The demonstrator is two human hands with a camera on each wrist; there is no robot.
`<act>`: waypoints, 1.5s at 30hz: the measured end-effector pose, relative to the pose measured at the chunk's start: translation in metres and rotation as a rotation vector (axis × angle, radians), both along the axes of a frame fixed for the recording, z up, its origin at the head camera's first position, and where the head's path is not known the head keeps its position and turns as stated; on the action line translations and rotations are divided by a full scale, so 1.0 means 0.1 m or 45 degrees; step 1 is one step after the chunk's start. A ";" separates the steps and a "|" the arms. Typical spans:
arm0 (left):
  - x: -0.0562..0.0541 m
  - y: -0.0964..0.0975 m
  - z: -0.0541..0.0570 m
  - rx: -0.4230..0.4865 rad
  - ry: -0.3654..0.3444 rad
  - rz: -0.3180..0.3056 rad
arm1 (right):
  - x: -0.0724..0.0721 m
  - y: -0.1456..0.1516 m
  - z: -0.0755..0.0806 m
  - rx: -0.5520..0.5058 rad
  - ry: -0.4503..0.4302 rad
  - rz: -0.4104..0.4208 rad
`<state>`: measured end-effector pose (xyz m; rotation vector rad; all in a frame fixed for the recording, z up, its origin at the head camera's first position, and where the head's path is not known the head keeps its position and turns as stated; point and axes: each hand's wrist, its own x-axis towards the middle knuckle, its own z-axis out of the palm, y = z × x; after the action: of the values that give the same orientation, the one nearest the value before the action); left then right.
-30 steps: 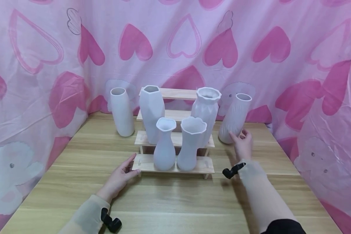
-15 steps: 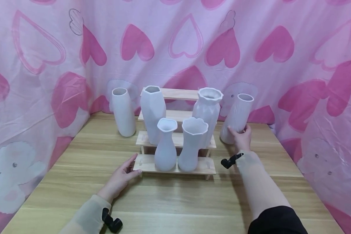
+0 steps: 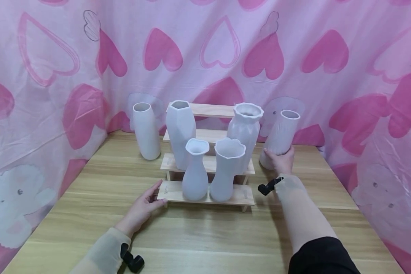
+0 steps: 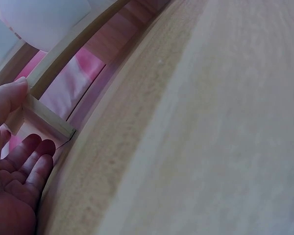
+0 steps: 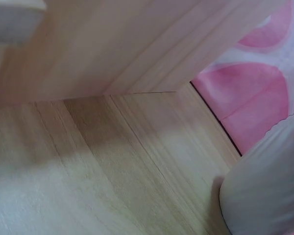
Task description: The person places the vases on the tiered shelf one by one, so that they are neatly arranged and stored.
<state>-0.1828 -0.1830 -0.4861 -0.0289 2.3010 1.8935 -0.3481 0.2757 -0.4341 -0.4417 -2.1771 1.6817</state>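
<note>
A pale wooden step stand (image 3: 172, 189) bears several white vases. My left hand (image 3: 142, 209) holds the left end of its lowest step, thumb at the front corner and index finger toward the back corner. In the left wrist view, that hand's other fingers (image 4: 36, 169) curl loosely below the step. To the right of the stand, my right hand (image 3: 283, 163) grips a white ribbed cylindrical vase (image 3: 283, 131) low on its body, thumb on the left side, fingers hidden behind. The right wrist view has the vase's side (image 5: 269, 186) at lower right, without the hand.
A smooth white vase (image 3: 146, 133) stands on the table (image 3: 205, 243) left of the stand. The stand carries a faceted vase (image 3: 180, 133), a wavy-rimmed one (image 3: 244, 127) and two smaller ones on the lowest step. A pink heart-print curtain (image 3: 219, 49) encloses the table.
My right hand has moved forward and its fingers have closed around the ribbed vase's lower body. The left hand stays on the stand. The head view has shifted slightly.
</note>
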 end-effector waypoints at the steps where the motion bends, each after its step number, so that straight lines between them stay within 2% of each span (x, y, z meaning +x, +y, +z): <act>1: 0.00 0.00 0.00 0.001 -0.005 -0.001 | 0.00 0.00 0.00 0.016 -0.013 -0.006; 6: 0.00 0.01 0.00 0.004 -0.004 -0.002 | 0.02 0.02 0.01 0.068 -0.039 -0.012; 18: -0.01 0.00 -0.01 0.005 0.011 0.001 | 0.00 0.08 -0.05 0.138 -0.023 0.085; 26: 0.00 0.00 0.01 -0.009 -0.017 -0.004 | 0.03 0.06 -0.07 0.124 -0.009 0.058; 31: 0.00 0.00 0.03 -0.003 -0.026 -0.006 | 0.07 0.08 -0.03 0.104 -0.028 0.086; 36: 0.00 0.00 0.01 0.011 -0.018 -0.016 | 0.12 0.14 0.17 0.077 0.039 0.137; 45: -0.02 -0.02 -0.02 0.004 -0.023 -0.016 | 0.29 0.13 0.89 0.051 0.199 0.352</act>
<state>-0.1848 -0.1848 -0.4885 -0.0305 2.2811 1.8830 -0.3187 0.2892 -0.3456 0.0049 -2.2305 1.7398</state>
